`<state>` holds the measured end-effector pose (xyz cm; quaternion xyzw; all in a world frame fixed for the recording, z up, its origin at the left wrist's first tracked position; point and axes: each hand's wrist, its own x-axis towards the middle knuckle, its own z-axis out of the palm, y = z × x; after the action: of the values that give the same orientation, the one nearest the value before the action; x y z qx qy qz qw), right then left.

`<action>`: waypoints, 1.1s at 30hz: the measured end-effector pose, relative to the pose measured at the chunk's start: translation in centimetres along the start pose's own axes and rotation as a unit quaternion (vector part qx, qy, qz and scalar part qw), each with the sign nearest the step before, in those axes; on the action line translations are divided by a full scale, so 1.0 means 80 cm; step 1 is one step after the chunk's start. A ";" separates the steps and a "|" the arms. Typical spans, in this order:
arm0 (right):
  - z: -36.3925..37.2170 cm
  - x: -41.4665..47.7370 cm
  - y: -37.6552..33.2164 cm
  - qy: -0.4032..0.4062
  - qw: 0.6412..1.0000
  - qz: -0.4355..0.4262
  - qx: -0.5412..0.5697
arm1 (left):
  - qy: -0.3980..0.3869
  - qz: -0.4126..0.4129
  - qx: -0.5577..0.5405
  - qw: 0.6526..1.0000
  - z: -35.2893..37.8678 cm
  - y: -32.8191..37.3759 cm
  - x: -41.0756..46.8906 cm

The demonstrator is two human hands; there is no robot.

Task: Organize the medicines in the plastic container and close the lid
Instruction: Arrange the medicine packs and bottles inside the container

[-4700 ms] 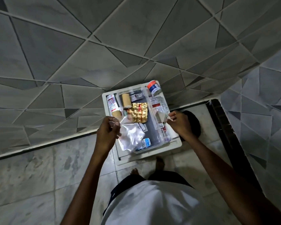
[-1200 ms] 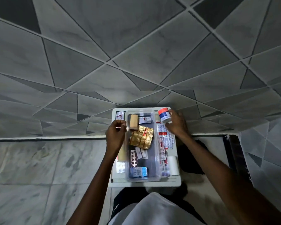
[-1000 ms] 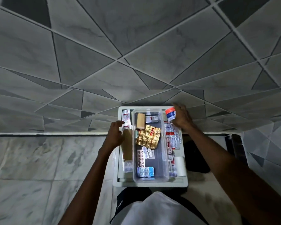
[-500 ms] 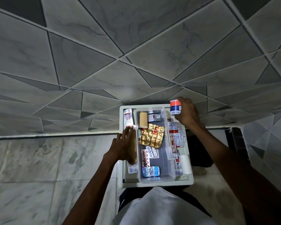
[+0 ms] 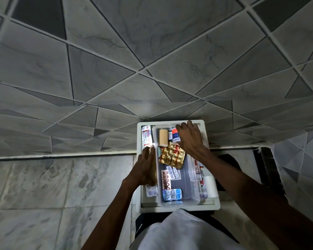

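Observation:
A clear plastic container (image 5: 186, 181) stands open on a white square tray (image 5: 152, 209). Inside lie a tan bandage roll (image 5: 163, 138), a crumpled gold blister pack (image 5: 172, 156), pink and silver strips (image 5: 166, 179) and a blue blister strip (image 5: 172, 193). My right hand (image 5: 190, 139) grips a small bottle with an orange cap (image 5: 175, 135) and holds it inside the container's far end. My left hand (image 5: 145, 167) lies curled over a second tan roll (image 5: 154, 173) on the tray, just left of the container wall. No lid for the container can be made out.
Loose strips lie on the tray left of the container (image 5: 146, 137) and along its right side (image 5: 197, 166). A white roll (image 5: 210, 185) lies at the tray's right edge. The tiled wall rises just behind the tray. A dark mat (image 5: 229, 163) is on the floor at right.
My right hand has carried the orange-capped bottle from beyond the tray's far right corner into the container's far end. My left hand has closed down over the tan roll beside the container.

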<state>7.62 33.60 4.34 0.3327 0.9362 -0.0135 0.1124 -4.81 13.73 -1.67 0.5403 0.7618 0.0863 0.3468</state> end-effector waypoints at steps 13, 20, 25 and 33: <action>-0.001 -0.057 0.018 0.091 0.970 0.078 0.210 | 0.168 -0.087 -0.345 0.919 -0.110 0.060 -0.051; 0.023 -0.092 0.026 0.081 0.952 0.123 0.268 | -0.013 0.017 0.171 0.985 -0.065 0.130 0.007; 0.037 -0.104 0.023 0.067 0.956 0.092 0.272 | -0.023 -0.028 0.266 0.963 -0.026 0.126 0.014; 0.048 -0.113 0.014 0.015 0.959 0.078 0.273 | -0.014 -0.024 0.271 0.962 -0.016 0.116 0.009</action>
<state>15.90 28.53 2.66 0.4230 0.8695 -0.2550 0.0035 1.33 18.39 3.71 0.5966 0.7646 -0.1392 0.2004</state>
